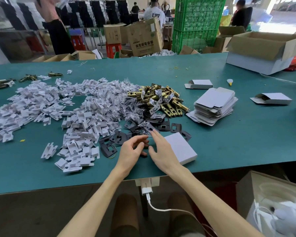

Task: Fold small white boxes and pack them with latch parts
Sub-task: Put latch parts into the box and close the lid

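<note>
Two bare hands meet low over a green table (246,147), near its front edge. The left hand (132,152) has its fingers loosely curved with the thumb raised. Motion blur hides whether it pinches anything. The right hand (162,151) is flat, fingers straight and spread, reaching over scattered black strike plates (162,126) and holding nothing. Its outer side lies just beside a closed small white box (182,147), which sits near the table's front edge.

Behind the plates is a heap of brass latch bolts (162,98). Clear screw bags (126,100) and a wide spread of white card inserts (58,106) lie to the left. A stack of flat box blanks (215,103) sits to the right. Bare table surface lies right of the closed box and in front of the stack.
</note>
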